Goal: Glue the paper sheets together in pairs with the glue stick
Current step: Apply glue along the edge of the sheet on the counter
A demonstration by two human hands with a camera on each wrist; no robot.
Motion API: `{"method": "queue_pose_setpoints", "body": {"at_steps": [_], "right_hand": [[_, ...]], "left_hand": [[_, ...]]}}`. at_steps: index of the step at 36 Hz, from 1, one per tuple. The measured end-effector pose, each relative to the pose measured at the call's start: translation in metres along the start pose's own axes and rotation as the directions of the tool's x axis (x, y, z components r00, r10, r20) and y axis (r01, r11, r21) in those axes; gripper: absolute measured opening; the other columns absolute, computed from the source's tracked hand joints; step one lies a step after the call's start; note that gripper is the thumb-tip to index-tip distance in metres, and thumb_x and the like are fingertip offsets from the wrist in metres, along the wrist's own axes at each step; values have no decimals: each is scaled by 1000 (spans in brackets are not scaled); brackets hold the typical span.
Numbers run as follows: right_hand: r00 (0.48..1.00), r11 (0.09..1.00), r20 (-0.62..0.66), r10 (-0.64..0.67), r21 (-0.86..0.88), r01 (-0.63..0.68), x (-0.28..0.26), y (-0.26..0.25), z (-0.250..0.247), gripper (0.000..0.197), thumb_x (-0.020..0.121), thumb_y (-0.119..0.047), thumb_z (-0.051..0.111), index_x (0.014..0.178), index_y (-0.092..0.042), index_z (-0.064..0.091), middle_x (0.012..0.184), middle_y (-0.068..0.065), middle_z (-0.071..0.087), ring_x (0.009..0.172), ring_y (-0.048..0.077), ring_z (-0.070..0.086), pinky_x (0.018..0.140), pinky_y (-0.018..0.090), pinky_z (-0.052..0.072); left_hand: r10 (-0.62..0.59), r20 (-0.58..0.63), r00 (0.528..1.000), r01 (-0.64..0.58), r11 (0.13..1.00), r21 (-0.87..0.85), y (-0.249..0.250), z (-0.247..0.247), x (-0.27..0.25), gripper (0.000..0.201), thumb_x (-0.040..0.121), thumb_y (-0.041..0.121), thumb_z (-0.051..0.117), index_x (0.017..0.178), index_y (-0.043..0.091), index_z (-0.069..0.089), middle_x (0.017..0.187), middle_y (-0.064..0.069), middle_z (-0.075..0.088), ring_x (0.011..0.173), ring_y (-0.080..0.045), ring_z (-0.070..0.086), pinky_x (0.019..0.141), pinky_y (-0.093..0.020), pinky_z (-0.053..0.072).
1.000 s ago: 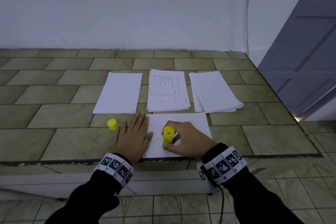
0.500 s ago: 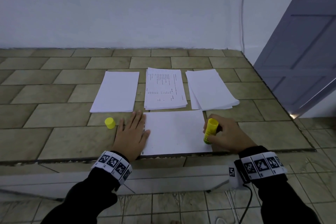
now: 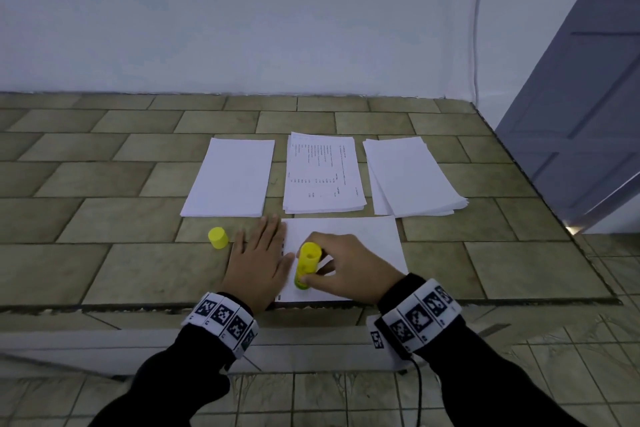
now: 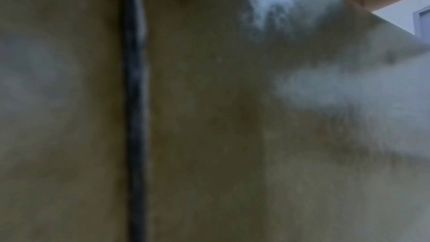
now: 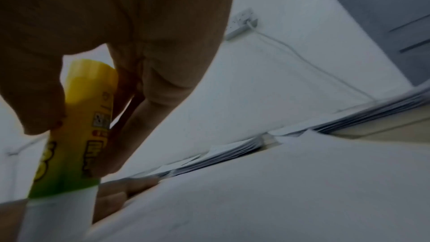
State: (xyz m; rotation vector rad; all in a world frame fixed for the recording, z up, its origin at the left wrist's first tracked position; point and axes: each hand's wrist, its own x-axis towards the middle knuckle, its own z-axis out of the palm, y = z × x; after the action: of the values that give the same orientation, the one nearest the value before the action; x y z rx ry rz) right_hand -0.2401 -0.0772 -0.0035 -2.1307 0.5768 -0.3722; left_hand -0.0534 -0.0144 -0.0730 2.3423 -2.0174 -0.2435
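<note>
The glue stick [image 3: 306, 265] stands nearly upright on the left part of the single sheet [image 3: 363, 239] at the near counter edge, long axis vertical, glue end down on the paper, top tilted slightly away. The right hand [image 3: 341, 267] pinches its barrel between thumb and fingers. The left hand [image 3: 258, 258] lies flat, fingers straight and together, over the sheet's left edge.

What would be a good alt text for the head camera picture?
The right hand presses a yellow glue stick onto a white sheet that the left hand holds flat. Three paper stacks lie behind; a yellow cap stands left.
</note>
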Motion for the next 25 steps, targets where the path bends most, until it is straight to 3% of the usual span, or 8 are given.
{"method": "queue_pose_setpoints", "body": {"at_steps": [1,4,6,12,16,20,25], "right_hand": [[1000,1000,22,-6,-27,6,3,-1,3,23,84,-19,74,100,-9,60,95,3,65,87,14,62,78,32,57],[998,995,56,-29,-89,34,12,-3,6,22,84,-21,72,99,-16,56,97,5,64,88,18,61,79,38,56],[998,994,65,-26,-105,32,17,-1,3,21,84,-21,72,97,-13,57,97,5,64,87,19,61,78,39,56],[999,992,43,29,-124,-23,37,0,-12,22,85,-21,72,98,-11,57,92,3,65,84,16,62,78,34,55],[998,986,-6,64,-153,-64,55,8,-20,19,83,-15,71,94,-10,57,90,7,66,84,20,64,79,41,55],[991,982,-76,111,-146,-121,72,17,-25,16,82,-13,70,89,-9,56,89,6,68,83,19,64,80,43,54],[980,970,-112,164,-161,-180,77,25,-33,19,81,-15,70,92,-9,54,91,11,67,87,27,64,80,47,54]], "left_hand": [[6,6,1000,-6,1000,10,-1,0,-1,102,73,65,-34,156,17,1,163,-1,-8,150,-17,-11,118,-43,-10],[21,3,1000,-21,1000,11,-3,2,-1,86,80,56,-16,156,17,-1,163,-2,-9,150,-18,-12,114,-41,-14],[21,0,1000,-21,1000,-2,-3,2,0,84,82,54,-13,156,17,1,164,-2,-8,150,-18,-12,115,-42,-13],[16,-16,1000,-16,1000,-3,-3,5,1,105,74,63,-39,156,17,7,163,0,-5,151,-19,-6,119,-49,-2],[8,-14,1000,-8,1000,-8,-2,4,0,83,82,55,-21,155,19,-5,163,0,-10,150,-17,-11,119,-47,-6],[14,-33,999,-14,1000,-23,-2,4,-1,79,85,50,-11,155,17,3,163,-1,-3,151,-19,-4,119,-48,-3],[16,-48,999,-18,998,-52,-3,6,0,76,89,49,-4,155,16,11,163,-2,4,151,-21,4,118,-49,0]]}}
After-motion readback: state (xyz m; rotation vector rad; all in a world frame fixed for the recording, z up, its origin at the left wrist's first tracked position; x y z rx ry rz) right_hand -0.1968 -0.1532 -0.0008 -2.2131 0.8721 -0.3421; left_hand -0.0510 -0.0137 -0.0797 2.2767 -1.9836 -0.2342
